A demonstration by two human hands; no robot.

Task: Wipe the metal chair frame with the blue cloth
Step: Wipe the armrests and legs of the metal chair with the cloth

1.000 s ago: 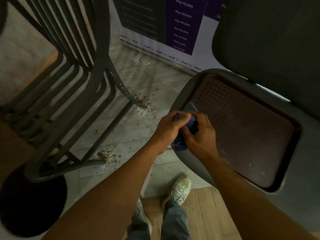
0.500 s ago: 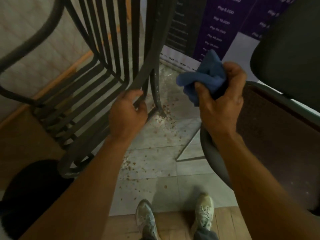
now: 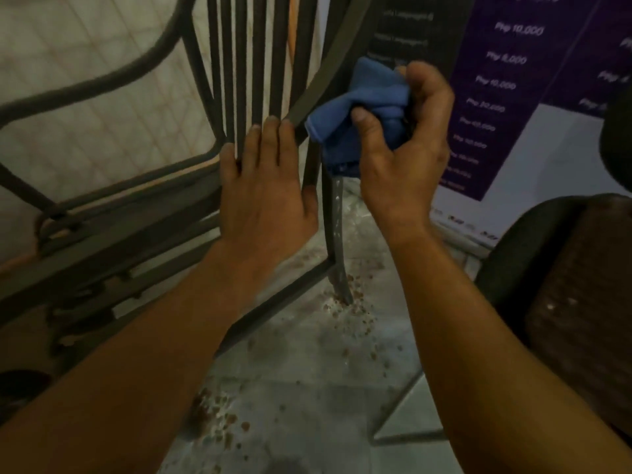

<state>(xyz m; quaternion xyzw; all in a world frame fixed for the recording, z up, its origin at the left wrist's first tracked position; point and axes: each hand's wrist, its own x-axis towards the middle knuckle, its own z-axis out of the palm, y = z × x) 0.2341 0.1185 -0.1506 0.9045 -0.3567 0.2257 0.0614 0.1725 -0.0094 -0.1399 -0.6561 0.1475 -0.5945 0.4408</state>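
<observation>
The left hand (image 3: 266,196) grips the dark metal slatted chair frame (image 3: 236,70) where the back slats meet the seat, fingers wrapped over the bars. The right hand (image 3: 403,159) holds a bunched blue cloth (image 3: 369,100) pressed against the frame's curved outer bar. Brown crumbs (image 3: 349,309) lie scattered on the pale tiled floor (image 3: 307,378) around the chair leg. A purple printed banner (image 3: 506,80) stands behind.

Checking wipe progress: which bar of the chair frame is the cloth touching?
The wide curved outer bar, rightmost, against the blue cloth; the thin slats sit left, untouched.

Cloth (image 3: 362,107) right of chair frame (image 3: 318,87)
</observation>
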